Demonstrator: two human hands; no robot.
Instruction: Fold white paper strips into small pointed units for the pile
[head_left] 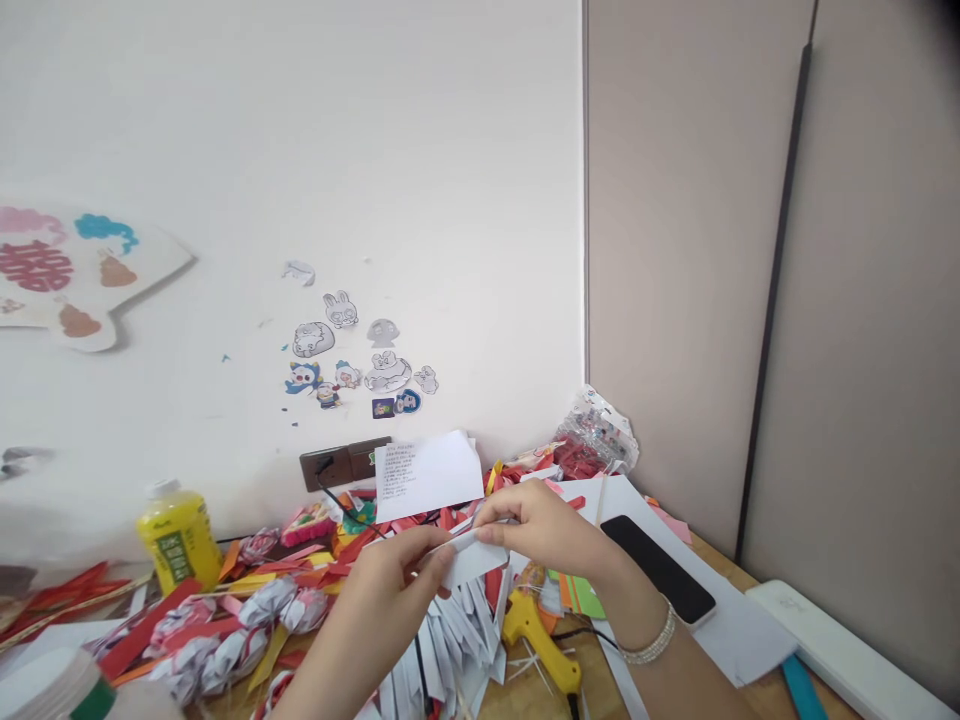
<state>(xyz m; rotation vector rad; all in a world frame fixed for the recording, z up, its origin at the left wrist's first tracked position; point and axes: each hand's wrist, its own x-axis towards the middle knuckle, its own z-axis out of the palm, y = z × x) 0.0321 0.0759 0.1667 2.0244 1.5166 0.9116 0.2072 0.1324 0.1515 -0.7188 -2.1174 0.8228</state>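
Note:
Between my two hands is a small piece of white folded paper (474, 562), raised above the table. My left hand (401, 580) pinches its left end between thumb and fingers. At its upper right edge, the fingers of my right hand (529, 525) are closed on the same paper; a bracelet circles that wrist. Below lies a heap of folded white paper strips (450, 650). A yellow glue gun (541, 635) rests on the table just right of the heap, under my right forearm.
A black phone (660, 570) lies on white sheets at the right. On the left stand a yellow bottle (178, 538) and crumpled paper bundles (247, 630). Red and yellow paper scraps lie along the wall. A socket strip (337, 465) with a plugged cable is behind.

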